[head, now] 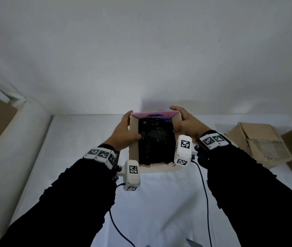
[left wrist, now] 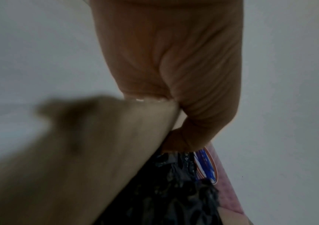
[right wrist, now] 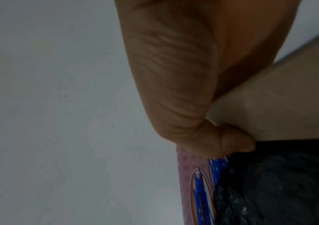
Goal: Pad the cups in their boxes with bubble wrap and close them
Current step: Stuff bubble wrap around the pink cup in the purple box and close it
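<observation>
Two hands clasp the open brown cardboard box [head: 156,169] — left hand [head: 123,133] at nine o'clock, right hand [head: 186,124] at three — thumbs over black bubble wrap [head: 155,141].

Open box [head: 155,169], black bubble wrap [head: 156,141] inside

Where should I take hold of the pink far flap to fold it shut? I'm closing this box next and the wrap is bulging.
Probably at the pink flap's free top edge, reaching over from the far side. It stands upright behind the black bubble wrap, while the left hand and right hand grip the side flaps, thumbs inside. Pull it toward you.
</observation>
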The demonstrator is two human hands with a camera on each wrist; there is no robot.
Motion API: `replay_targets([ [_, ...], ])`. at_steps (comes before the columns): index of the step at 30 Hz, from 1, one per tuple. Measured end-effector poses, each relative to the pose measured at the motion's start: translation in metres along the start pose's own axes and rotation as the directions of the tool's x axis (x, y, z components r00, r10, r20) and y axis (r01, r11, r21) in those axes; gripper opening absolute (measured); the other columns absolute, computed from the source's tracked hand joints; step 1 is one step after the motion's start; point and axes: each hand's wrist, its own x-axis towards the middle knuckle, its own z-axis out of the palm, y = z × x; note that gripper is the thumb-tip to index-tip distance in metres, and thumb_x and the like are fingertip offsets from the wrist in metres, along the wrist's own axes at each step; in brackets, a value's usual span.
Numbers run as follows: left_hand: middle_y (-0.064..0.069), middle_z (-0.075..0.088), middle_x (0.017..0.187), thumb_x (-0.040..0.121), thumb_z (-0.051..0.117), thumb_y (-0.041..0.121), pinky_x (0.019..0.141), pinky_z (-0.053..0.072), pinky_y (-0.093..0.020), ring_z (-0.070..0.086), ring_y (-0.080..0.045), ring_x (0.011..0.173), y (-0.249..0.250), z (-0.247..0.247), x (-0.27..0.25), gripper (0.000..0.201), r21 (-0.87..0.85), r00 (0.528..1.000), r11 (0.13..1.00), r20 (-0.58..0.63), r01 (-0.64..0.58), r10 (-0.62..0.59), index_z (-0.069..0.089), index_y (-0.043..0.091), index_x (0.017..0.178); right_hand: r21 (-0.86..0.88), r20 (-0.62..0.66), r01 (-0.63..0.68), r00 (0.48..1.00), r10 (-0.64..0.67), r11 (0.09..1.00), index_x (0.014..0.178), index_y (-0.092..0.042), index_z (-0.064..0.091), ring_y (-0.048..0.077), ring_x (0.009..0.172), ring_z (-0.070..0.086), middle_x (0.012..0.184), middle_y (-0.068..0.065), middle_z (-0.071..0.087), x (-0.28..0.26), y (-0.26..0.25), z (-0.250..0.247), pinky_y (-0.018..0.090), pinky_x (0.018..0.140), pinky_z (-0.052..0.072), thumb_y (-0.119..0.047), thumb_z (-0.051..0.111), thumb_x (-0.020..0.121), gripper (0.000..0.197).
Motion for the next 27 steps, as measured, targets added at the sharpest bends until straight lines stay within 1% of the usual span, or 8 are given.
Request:
replay_targets([
  [4,0.0,0.053,0.122,0.062,0.067,0.012,0.088,0.054,-0.035,0.052,-0.015,0.115,-0.001,0.001,-0.007,0.088,-0.013,0.997,0.997,-0.02,-0.07,0.07,0.033,0.025,0.142,0.114,0.032,0.05,0.998,-0.054,0.992,0.126,-0.023,0.056,0.03,0.097,0.058,0.12,0.023,0.06,-0.003,0.011,-0.006,0.039,0.078,0.052,0.016,0.058,0.077,0.063],
  [7,0.005,0.056,0.11,0.062,0.065,0.007,0.08,0.055,-0.032,0.056,-0.014,0.1,0.003,0.004,-0.017,0.077,-0.013,0.991,0.992,-0.034,-0.126,0.126,0.039,0.026,0.132,0.249,-0.018,0.031,0.999,-0.027,0.968,0.115,-0.018,0.065,0.022,0.095,0.06,0.106,0.007,0.066,-0.01,0.008,-0.006,0.035,0.08,0.05,-0.01,0.061,0.089,0.028],
  [10,0.008,0.059,0.116,0.063,0.066,0.009,0.092,0.053,-0.038,0.057,-0.008,0.106,0.0,0.007,-0.022,0.078,0.085,0.979,0.979,-0.07,-0.187,0.194,0.041,0.034,0.133,0.214,-0.161,0.129,0.982,-0.096,0.968,0.108,-0.018,0.069,0.013,0.086,0.062,0.098,-0.001,0.069,-0.016,0.007,-0.006,0.029,0.076,0.049,-0.032,0.059,0.094,0.023],
  [13,0.009,0.058,0.124,0.064,0.065,0.014,0.099,0.047,-0.046,0.054,-0.018,0.118,-0.003,0.011,-0.029,0.084,0.145,0.965,0.966,-0.124,-0.213,0.232,0.038,0.043,0.138,0.183,-0.269,0.182,0.954,-0.128,0.966,0.123,-0.025,0.052,0.018,0.087,0.066,0.101,0.008,0.068,-0.016,0.008,-0.005,0.032,0.077,0.053,-0.029,0.064,0.092,0.034],
  [16,0.009,0.055,0.133,0.067,0.067,0.015,0.1,0.046,-0.037,0.052,-0.012,0.123,-0.001,0.012,-0.039,0.094,0.129,0.961,0.969,-0.156,-0.212,0.231,0.024,0.037,0.147,0.215,-0.268,0.129,0.961,-0.068,0.968,0.141,-0.022,0.037,0.018,0.101,0.066,0.105,0.002,0.068,-0.02,0.006,-0.006,0.034,0.09,0.051,-0.029,0.07,0.088,0.063],
  [18,0.008,0.052,0.136,0.068,0.069,0.017,0.098,0.045,-0.033,0.052,-0.015,0.124,-0.001,0.012,-0.046,0.105,0.156,0.959,0.963,-0.151,-0.218,0.242,0.009,0.036,0.152,0.235,-0.249,0.12,0.967,-0.059,0.965,0.137,-0.014,0.047,0.014,0.097,0.067,0.103,0.0,0.07,-0.024,0.004,-0.009,0.033,0.089,0.051,-0.024,0.072,0.086,0.057],
  [20,0.008,0.051,0.136,0.068,0.068,0.016,0.1,0.045,-0.035,0.052,-0.016,0.123,-0.003,0.012,-0.05,0.109,0.178,0.953,0.958,-0.162,-0.226,0.255,0.003,0.035,0.153,0.243,-0.228,0.135,0.971,-0.078,0.961,0.127,-0.014,0.058,0.009,0.083,0.07,0.1,0.002,0.073,-0.031,0.0,-0.009,0.026,0.077,0.051,-0.018,0.072,0.086,0.044],
  [27,0.01,0.052,0.13,0.071,0.07,0.011,0.101,0.046,-0.045,0.053,-0.018,0.119,-0.009,0.017,-0.058,0.106,0.248,0.935,0.935,-0.189,-0.252,0.301,0.008,0.041,0.151,0.251,-0.241,0.178,0.963,-0.117,0.951,0.113,-0.012,0.057,0.016,0.086,0.069,0.106,0.01,0.072,-0.049,-0.009,-0.011,0.026,0.073,0.05,-0.003,0.071,0.083,0.035],
])
